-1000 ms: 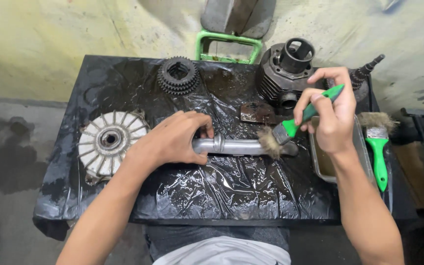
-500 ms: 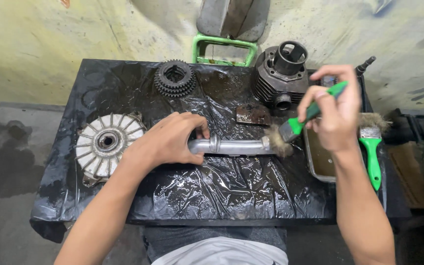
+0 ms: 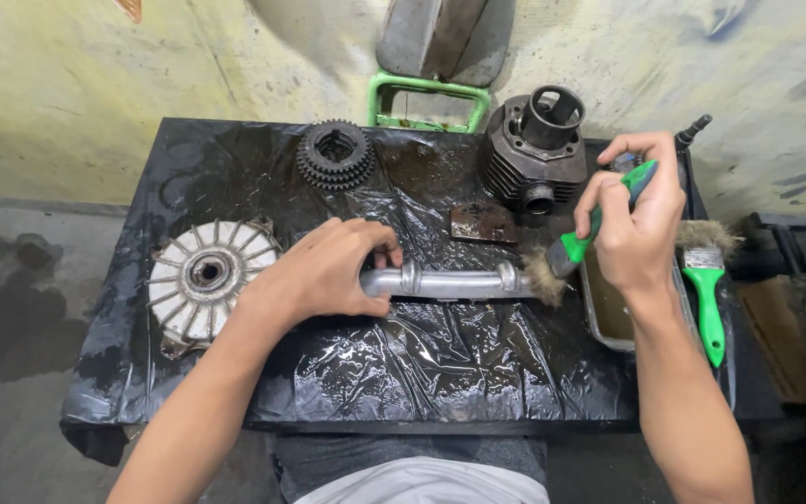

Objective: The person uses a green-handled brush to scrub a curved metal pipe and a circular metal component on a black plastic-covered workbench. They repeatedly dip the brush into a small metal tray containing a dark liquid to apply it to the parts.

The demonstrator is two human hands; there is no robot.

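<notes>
Black-wrapped surface: bare wet plastic lies open nearer the person than both grips, up to its front edge. Left hand is clamped on the metal pipe. Right hand, clamped on a green brush, has bristles touching the pipe's far end.

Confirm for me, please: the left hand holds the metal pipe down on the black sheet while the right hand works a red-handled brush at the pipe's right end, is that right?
Not quite: the brush in the right hand has a green handle, not red, as the head view shows. The rest stands: the left hand holds the metal pipe on the black sheet, and the bristles meet the pipe's right end.
</notes>
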